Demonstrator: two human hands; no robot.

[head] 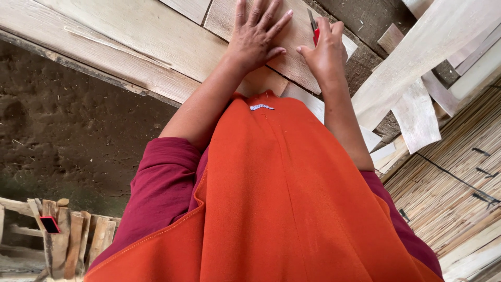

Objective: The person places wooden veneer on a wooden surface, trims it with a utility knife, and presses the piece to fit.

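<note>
Both hands work on a thin wooden sheet [292,39] just beyond the orange apron [282,198] that fills the near part of the view. Left hand [255,34] lies flat on the sheet, fingers spread, gripping nothing. Right hand [324,49], just right of it, is clenched around a red-handled cutter [314,32], whose grey blade points away across the sheet. Dark red sleeves [162,183] flank the apron. Left of the sheet lie wide pale planks [130,36], with bare dark soil [73,136] nearer than them. Right of the sheet, loose veneer strips [415,112] overlap, and stacked thin slats [459,172] lie nearer. Down at the lower left, far from the sheet, a small red object [50,224] rests on short upright wood pieces [73,240].
</note>
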